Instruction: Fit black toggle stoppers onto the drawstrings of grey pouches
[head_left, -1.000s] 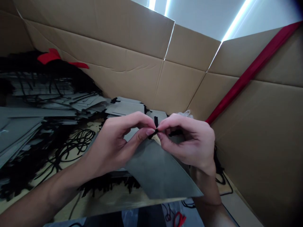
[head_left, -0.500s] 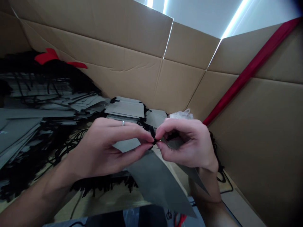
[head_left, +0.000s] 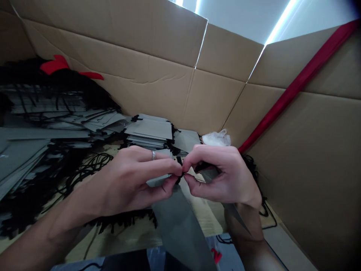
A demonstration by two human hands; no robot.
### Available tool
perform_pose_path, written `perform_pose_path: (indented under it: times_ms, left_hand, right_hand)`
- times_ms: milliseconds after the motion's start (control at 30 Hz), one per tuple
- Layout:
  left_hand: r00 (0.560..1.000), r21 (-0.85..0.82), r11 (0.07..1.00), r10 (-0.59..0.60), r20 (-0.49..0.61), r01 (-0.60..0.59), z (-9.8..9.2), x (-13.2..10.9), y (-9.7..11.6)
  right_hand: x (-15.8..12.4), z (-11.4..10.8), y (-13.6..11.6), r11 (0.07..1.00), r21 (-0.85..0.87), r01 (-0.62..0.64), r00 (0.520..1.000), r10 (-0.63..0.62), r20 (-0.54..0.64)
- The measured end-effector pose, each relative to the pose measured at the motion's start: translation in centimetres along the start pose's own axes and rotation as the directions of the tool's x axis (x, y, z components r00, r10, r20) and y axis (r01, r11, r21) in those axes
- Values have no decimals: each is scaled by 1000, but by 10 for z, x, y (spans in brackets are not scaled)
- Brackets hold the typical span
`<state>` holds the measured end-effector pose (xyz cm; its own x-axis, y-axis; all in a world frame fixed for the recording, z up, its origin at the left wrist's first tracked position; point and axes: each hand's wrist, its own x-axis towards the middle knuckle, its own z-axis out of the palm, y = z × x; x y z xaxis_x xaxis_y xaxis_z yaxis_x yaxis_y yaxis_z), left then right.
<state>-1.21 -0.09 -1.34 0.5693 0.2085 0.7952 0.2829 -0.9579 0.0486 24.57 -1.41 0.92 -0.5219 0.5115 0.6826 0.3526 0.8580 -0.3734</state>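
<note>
My left hand (head_left: 141, 177), with a ring on one finger, pinches a short piece of black cord (head_left: 178, 179) between thumb and forefinger. From the other side, the thumb and forefinger of my right hand (head_left: 220, 173) close on the same cord, and the fingertips of both hands nearly touch. A grey card (head_left: 180, 229) hangs below the cord, tilted, its lower end over the table's front edge. Another grey sheet (head_left: 237, 216) shows under my right palm, partly hidden by the hand; how it is held cannot be made out.
Stacks of grey cards with black cords (head_left: 149, 130) stand at the back, with larger piles (head_left: 25, 150) on the left. Loose black cords (head_left: 87, 169) lie beside them. A white plastic bag (head_left: 217, 138) rests against the cardboard wall (head_left: 135, 86). A red strip (head_left: 296, 84) crosses the right wall.
The hanging grey card has swung left and now hangs more steeply. My left hand has shifted slightly, its thumb lower. Both hands remain pinched at the cord.
</note>
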Motion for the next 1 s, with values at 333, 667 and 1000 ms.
perform_pose_path:
  times_ms: [333,667,1000]
  left_hand:
    - [993,-139,990,-18,-120,1,7,6,-5]
    - [983,75,997,42,-180,-29,8,6,-6]
    - [983,162,986,59,-173,-31,4,0,7]
  right_hand:
    - [4,9,7,968,241,-75,996,85,-31]
    - [7,10,6,970,193,-146,972,177,-152]
    - [-1,12,2,999,-28,24,981,-29,-190]
